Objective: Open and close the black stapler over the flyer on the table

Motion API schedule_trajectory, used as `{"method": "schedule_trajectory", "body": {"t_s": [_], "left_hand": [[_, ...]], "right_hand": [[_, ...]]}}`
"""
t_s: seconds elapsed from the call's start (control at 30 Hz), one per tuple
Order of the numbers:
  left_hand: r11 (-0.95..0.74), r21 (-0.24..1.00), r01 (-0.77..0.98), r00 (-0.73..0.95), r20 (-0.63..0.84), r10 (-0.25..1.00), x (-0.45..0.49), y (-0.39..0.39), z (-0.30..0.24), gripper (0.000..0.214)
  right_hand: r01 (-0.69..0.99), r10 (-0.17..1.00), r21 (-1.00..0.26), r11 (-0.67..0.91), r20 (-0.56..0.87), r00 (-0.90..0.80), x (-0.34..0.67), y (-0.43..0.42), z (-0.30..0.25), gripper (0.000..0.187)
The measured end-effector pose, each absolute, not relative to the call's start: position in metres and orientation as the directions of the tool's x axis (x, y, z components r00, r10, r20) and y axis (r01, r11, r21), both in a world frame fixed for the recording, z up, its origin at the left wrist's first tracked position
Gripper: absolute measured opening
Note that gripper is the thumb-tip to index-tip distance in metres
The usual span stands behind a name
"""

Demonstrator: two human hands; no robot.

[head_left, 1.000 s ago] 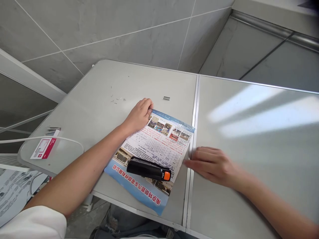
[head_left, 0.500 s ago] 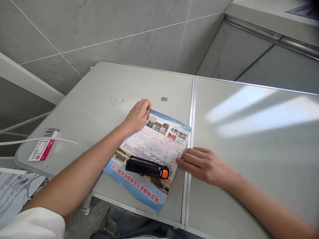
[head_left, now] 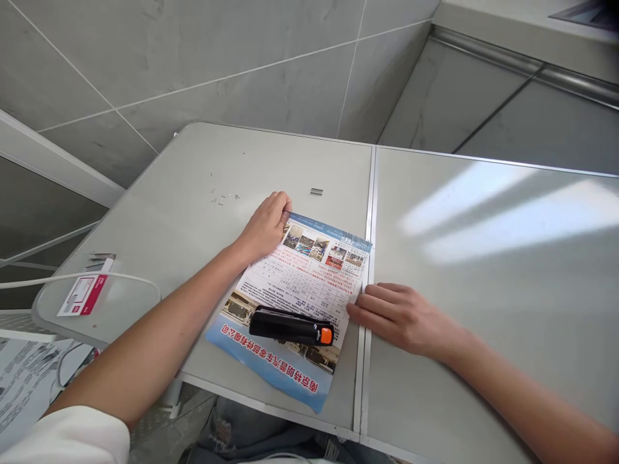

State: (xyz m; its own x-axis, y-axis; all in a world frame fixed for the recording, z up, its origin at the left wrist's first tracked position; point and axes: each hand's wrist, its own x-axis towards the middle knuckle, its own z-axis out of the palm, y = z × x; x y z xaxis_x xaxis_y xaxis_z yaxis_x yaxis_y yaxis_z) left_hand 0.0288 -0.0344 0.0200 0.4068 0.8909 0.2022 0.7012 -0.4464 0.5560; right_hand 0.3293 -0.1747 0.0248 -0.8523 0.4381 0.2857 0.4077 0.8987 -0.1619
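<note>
A printed flyer [head_left: 285, 277] with photos, text and a blue border lies slanted on the table. Its far left corner is pinched in my left hand [head_left: 267, 222], whose fingers are curled closed. At the flyer's right edge rests my right hand [head_left: 399, 317], palm down, fingers stretched out and fingertips touching the paper; its thumb is hidden. A black stapler [head_left: 285, 325] with an orange end lies across the lower part of the flyer, with neither hand on it. Several staples [head_left: 355, 243] line the flyer's far right corner.
Short staple strips [head_left: 316, 191] lie beyond the flyer, and loose bent staples [head_left: 225, 196] are scattered farther left. A red-and-white box [head_left: 87, 295] sits near the table's left edge, under a white cable [head_left: 130, 275]. A metal seam [head_left: 371, 200] divides the table [head_left: 464, 296].
The flyer's near end has swung slightly to the right, carrying the stapler with it. My right hand has shifted a little right; my left hand stays at the corner.
</note>
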Motion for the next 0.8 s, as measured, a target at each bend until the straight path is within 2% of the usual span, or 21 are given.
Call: {"method": "schedule_trajectory", "body": {"t_s": [0.2, 0.57, 0.8], "left_hand": [[-0.423, 0.570, 0.704, 0.402, 0.171, 0.900, 0.029, -0.035, 0.021, 0.017], [-0.396, 0.580, 0.712, 0.392, 0.139, 0.909, 0.029, -0.037, 0.021, 0.014], [-0.389, 0.583, 0.713, 0.388, 0.134, 0.912, 0.028, -0.038, 0.022, 0.014]], "right_hand": [[0.459, 0.490, -0.172, 0.872, 0.306, -0.816, 0.337, -0.168, 0.022, 0.023], [0.580, 0.566, -0.051, 0.813, 0.308, -0.765, 0.343, -0.159, 0.021, 0.026], [0.643, 0.641, -0.122, 0.756, 0.338, -0.689, 0.346, -0.156, 0.013, 0.029]]}}
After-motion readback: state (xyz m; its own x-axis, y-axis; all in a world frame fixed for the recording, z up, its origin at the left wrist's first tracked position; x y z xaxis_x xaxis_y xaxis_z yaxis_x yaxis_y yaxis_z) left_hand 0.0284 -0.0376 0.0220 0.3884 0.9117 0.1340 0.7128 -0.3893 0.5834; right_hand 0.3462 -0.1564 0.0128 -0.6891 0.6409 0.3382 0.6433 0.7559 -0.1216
